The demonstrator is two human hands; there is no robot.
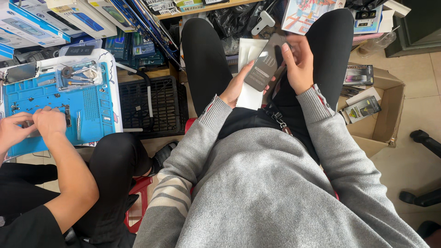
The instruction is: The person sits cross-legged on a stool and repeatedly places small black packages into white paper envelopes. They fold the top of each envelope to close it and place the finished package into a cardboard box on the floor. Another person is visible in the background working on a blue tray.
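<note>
Seated person, grey sweater, black trousers, viewed from above. Both hands are raised over the lap, between the knees.

Left hand (236,85): palm up, fingers curled under a flat grey pouch (265,64) and a white sheet (250,73) that lies beneath it. Grasping both from below.

Right hand (298,64): fingers closed on the pouch's upper right edge, thumb on its face. So the pouch is held by 2 hands, tilted, its top end pointing away from the body (printed label on the face, too small to read). The white sheet sticks out past the pouch at the top left and at the bottom.

Right of the right knee: an open cardboard box (386,115) on the tiled floor, with small packages (363,108) inside.

Left of the left knee: a black plastic crate (151,108). Beyond it, a blue mat (92,110) on a low worktop, with small tools and screws spread on it and a clear tray (78,76) at its far edge.

A 2nd person sits at the left; that person's hands (34,126) rest together on the mat's near left part, fingers bent over something small (cannot tell what).

Stacked boxes (55,18) fill the shelf behind the mat.
</note>
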